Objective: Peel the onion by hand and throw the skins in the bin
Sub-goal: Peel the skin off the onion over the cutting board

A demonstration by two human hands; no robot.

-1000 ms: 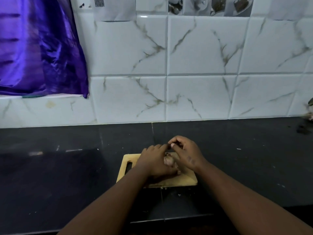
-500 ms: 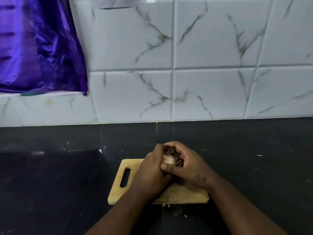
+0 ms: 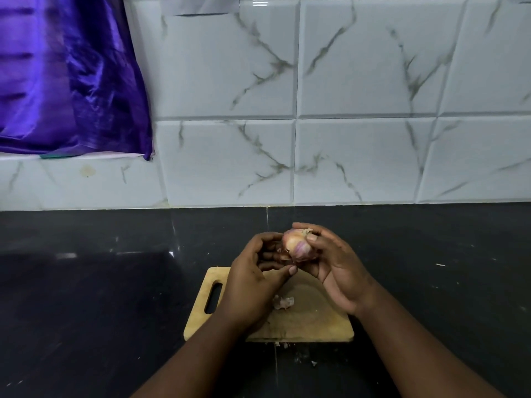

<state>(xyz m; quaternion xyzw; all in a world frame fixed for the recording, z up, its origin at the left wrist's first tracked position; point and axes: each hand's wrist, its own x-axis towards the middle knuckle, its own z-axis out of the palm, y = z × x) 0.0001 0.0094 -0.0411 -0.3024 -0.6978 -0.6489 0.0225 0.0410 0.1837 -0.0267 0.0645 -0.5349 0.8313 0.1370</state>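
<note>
Pinkish-purple and partly bare, the onion [image 3: 297,246] sits raised above the far edge of the cutting board [image 3: 313,320], pinched in the right hand [image 3: 334,268], whose fingertips close over its tufted end while the thumb steadies the near side; that grip appears chosen to leave the flank turned toward the other hand. The left hand [image 3: 253,282] is cupped just beside the onion, fingers curled in against its left side and the thumb stretched out beneath. It looks as if it is working at a flap of skin, though whether it actually holds a piece cannot be told, since the fingers hide that spot. Holding the onion over the board rather than over the dark table [image 3: 86,297] makes sense, as loose skin then falls onto the wood where it is easy to gather. One pale scrap of skin [image 3: 283,302] lies on the board between the wrists, and a few small flakes [image 3: 298,359] have landed on the table just past the near edge. The board has its handle slot on the left, clear of the work. No bin shows anywhere in this single head view, so the throwing away is judged to be a later step. Peeling seems well under way but unfinished, since papery patches remain near the tufted end. Behind stand marbled wall tiles [image 3: 359,156] and a purple cloth [image 3: 69,76] hanging at upper left.
</note>
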